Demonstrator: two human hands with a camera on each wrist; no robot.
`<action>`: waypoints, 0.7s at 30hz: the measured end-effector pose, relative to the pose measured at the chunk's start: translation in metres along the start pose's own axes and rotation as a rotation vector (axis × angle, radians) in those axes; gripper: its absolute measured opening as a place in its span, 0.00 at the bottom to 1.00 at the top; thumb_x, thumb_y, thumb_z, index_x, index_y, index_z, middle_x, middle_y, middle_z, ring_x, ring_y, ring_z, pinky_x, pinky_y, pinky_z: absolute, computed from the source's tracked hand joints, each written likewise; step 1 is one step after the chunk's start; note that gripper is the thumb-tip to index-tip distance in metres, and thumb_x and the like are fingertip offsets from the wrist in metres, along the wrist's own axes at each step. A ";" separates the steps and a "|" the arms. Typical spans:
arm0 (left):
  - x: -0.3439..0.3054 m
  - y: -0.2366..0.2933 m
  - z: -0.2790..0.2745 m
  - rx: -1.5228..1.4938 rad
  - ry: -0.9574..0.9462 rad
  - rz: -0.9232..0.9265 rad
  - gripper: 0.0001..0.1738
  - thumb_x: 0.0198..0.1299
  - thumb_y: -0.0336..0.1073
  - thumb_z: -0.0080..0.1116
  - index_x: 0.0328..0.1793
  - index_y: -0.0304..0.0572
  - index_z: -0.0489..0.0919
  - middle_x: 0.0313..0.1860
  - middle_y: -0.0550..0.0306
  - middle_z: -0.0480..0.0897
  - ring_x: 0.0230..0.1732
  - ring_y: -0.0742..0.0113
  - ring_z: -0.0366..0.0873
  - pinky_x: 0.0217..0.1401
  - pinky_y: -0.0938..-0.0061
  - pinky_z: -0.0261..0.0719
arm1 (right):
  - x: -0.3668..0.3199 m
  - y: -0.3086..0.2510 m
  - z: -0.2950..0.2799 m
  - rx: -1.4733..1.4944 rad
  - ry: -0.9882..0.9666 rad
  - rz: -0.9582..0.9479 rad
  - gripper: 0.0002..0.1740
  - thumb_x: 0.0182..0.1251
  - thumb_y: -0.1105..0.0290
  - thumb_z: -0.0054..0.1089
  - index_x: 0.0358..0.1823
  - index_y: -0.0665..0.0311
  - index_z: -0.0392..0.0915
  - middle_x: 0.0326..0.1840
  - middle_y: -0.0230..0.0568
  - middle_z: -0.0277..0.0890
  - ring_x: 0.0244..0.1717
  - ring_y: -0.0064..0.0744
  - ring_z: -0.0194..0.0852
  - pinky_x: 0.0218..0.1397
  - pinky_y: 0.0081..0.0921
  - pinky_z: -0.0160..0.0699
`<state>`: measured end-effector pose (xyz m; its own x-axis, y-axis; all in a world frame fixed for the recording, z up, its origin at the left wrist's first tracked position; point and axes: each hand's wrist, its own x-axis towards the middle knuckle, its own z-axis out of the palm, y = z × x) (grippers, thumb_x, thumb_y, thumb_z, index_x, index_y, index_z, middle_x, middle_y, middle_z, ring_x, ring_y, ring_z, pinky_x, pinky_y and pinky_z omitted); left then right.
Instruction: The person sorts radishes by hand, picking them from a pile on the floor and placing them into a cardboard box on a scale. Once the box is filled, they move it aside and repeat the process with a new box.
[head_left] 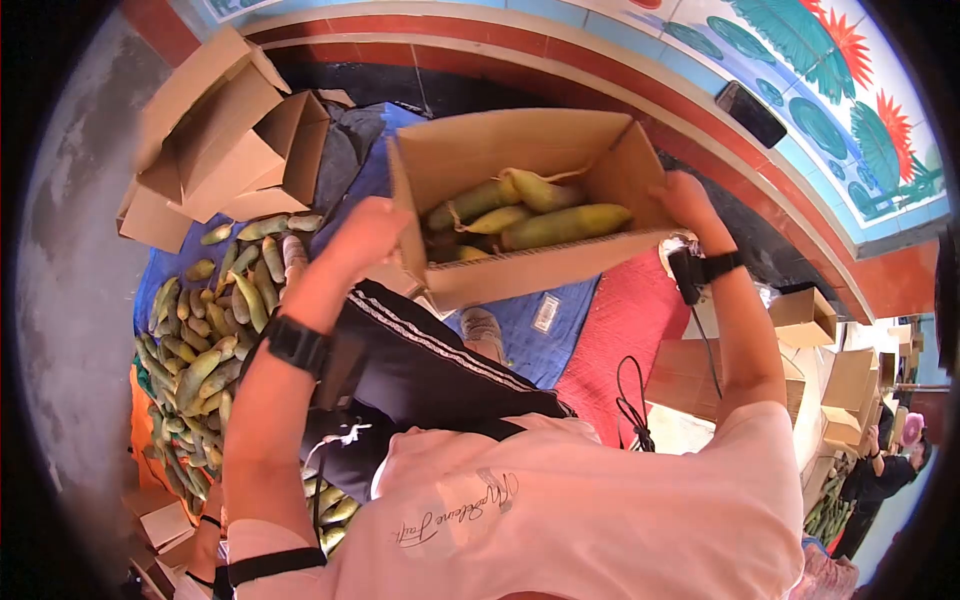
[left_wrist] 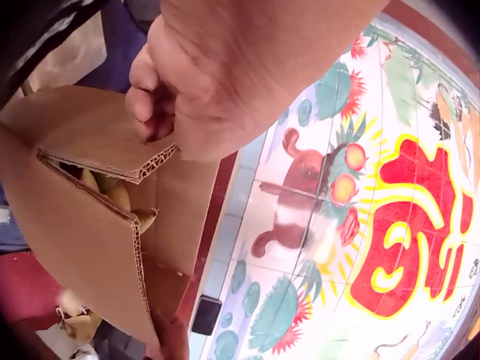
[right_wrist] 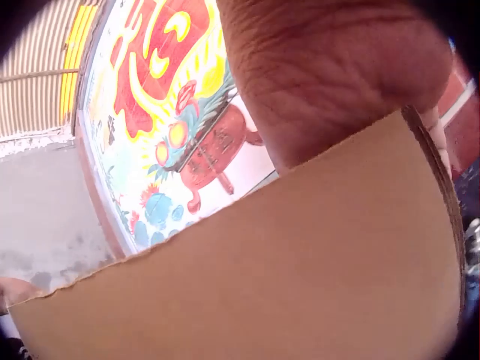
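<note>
A cardboard box [head_left: 545, 268] with its top open is held between my two hands in front of my body. Several long green radishes [head_left: 566, 227] lie inside it, some with thin root tails. My left hand [head_left: 376, 236] grips the box's left side; in the left wrist view its fingers curl over the edge of a cardboard flap [left_wrist: 90, 127]. On the opposite side my right hand [head_left: 688, 200] grips the upper edge. The right wrist view shows its palm against a cardboard panel [right_wrist: 262, 255], with most of the fingers hidden behind it.
A large heap of green radishes [head_left: 205, 350] covers the ground at left. Empty cardboard boxes [head_left: 215, 140] stand beyond it. Blue sheet [head_left: 555, 345] and red cloth [head_left: 620, 330] lie below. A tiled wall with a ledge holding a phone [head_left: 750, 113] runs behind. More boxes [head_left: 850, 400] stand right.
</note>
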<state>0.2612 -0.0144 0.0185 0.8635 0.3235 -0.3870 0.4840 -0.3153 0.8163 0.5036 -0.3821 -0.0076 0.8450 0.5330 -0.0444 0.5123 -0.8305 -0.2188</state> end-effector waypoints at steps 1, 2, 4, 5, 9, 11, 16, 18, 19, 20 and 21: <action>0.011 -0.002 0.016 0.114 -0.042 0.027 0.15 0.56 0.38 0.51 0.30 0.30 0.78 0.18 0.51 0.76 0.19 0.63 0.75 0.23 0.67 0.72 | -0.012 0.018 -0.004 -0.041 0.043 0.010 0.19 0.55 0.58 0.55 0.29 0.70 0.80 0.34 0.60 0.76 0.38 0.57 0.75 0.43 0.45 0.73; 0.021 -0.008 0.034 0.222 -0.079 0.052 0.15 0.55 0.38 0.51 0.32 0.29 0.79 0.19 0.47 0.78 0.20 0.59 0.77 0.25 0.64 0.74 | -0.025 0.039 -0.004 -0.060 0.022 0.018 0.19 0.55 0.57 0.56 0.28 0.70 0.80 0.33 0.59 0.76 0.38 0.58 0.74 0.43 0.46 0.72; 0.033 -0.018 0.073 0.376 -0.242 0.334 0.15 0.52 0.38 0.52 0.34 0.29 0.80 0.22 0.43 0.80 0.22 0.53 0.80 0.29 0.62 0.76 | -0.047 0.088 0.008 -0.043 0.025 0.093 0.20 0.55 0.56 0.56 0.28 0.70 0.78 0.32 0.59 0.76 0.38 0.59 0.73 0.42 0.48 0.71; 0.027 0.000 0.090 0.429 -0.262 0.196 0.15 0.52 0.37 0.51 0.33 0.30 0.80 0.23 0.44 0.80 0.23 0.53 0.80 0.31 0.63 0.77 | -0.062 0.112 0.015 -0.163 0.043 0.140 0.20 0.56 0.56 0.57 0.29 0.69 0.78 0.33 0.59 0.75 0.39 0.60 0.72 0.42 0.49 0.70; 0.035 0.012 0.157 0.534 -0.513 0.055 0.15 0.54 0.37 0.48 0.36 0.33 0.81 0.23 0.49 0.82 0.24 0.62 0.81 0.26 0.67 0.77 | -0.108 0.161 0.022 -0.188 0.051 0.292 0.19 0.53 0.57 0.60 0.30 0.69 0.78 0.31 0.61 0.75 0.38 0.60 0.74 0.40 0.48 0.72; 0.042 0.013 0.170 0.356 -0.542 -0.048 0.14 0.53 0.37 0.48 0.34 0.33 0.80 0.23 0.51 0.82 0.23 0.62 0.81 0.26 0.67 0.77 | -0.122 0.165 0.028 -0.223 -0.018 0.390 0.18 0.54 0.57 0.60 0.29 0.69 0.78 0.30 0.60 0.76 0.40 0.59 0.74 0.43 0.46 0.73; 0.025 0.044 0.118 0.319 -0.405 0.454 0.14 0.58 0.38 0.42 0.30 0.37 0.76 0.28 0.55 0.81 0.25 0.65 0.79 0.30 0.70 0.76 | -0.151 0.244 0.070 -0.371 -0.143 0.434 0.18 0.59 0.55 0.52 0.30 0.65 0.80 0.33 0.57 0.78 0.39 0.55 0.77 0.42 0.47 0.75; 0.001 0.046 0.083 0.151 -0.279 0.419 0.13 0.58 0.39 0.44 0.31 0.38 0.76 0.27 0.53 0.80 0.30 0.60 0.79 0.35 0.68 0.76 | -0.138 0.235 0.061 -0.416 -0.206 0.430 0.16 0.61 0.58 0.50 0.31 0.65 0.79 0.34 0.58 0.77 0.41 0.55 0.76 0.43 0.48 0.74; -0.007 0.037 0.069 0.140 -0.162 0.484 0.13 0.56 0.40 0.46 0.30 0.38 0.76 0.26 0.52 0.80 0.32 0.56 0.79 0.36 0.65 0.75 | -0.127 0.220 0.053 -0.412 -0.206 0.413 0.16 0.61 0.58 0.50 0.31 0.65 0.79 0.34 0.58 0.77 0.41 0.55 0.76 0.43 0.48 0.74; -0.017 0.029 0.052 0.160 -0.050 0.495 0.13 0.57 0.40 0.46 0.31 0.38 0.75 0.26 0.51 0.80 0.31 0.55 0.79 0.36 0.64 0.75 | -0.113 0.201 0.046 -0.381 -0.012 0.349 0.16 0.61 0.59 0.50 0.32 0.65 0.78 0.34 0.58 0.77 0.40 0.56 0.76 0.42 0.48 0.74; -0.028 0.020 0.035 0.184 0.060 0.503 0.13 0.58 0.40 0.47 0.31 0.37 0.75 0.26 0.50 0.79 0.31 0.54 0.78 0.35 0.64 0.74 | -0.099 0.176 0.037 -0.342 0.179 0.287 0.15 0.61 0.61 0.49 0.32 0.66 0.78 0.34 0.58 0.77 0.38 0.57 0.76 0.41 0.48 0.74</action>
<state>0.2513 -0.0610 0.0307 0.9881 0.1407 0.0621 0.0341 -0.5940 0.8038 0.5041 -0.5752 -0.0781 0.9575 0.2626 0.1190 0.2498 -0.9618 0.1121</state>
